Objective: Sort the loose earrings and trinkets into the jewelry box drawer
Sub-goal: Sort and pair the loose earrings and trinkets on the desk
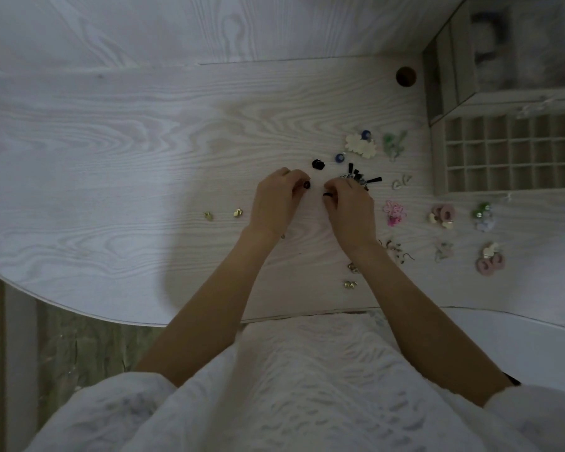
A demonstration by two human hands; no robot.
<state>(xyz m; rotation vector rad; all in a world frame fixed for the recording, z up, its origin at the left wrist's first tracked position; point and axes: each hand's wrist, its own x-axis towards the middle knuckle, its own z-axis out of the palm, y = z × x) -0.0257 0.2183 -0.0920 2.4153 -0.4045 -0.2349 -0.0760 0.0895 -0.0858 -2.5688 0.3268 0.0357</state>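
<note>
Two hands work together as our left hand (276, 199) pinches a black bead (306, 185) and our right hand (349, 203) curls on the tassel earring (361, 179), the empty drawer (509, 151) waiting well apart on the bench (144, 141).

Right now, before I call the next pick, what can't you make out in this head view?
- Jewelry box: contents blurred, cut off by the top and right edges.
- Drawer: right side cut off by the frame edge; compartments too dim to check.
- Left hand: pinches a small black piece, too small to identify.
- Right hand: fingers cover part of the black tassel cluster.
</note>
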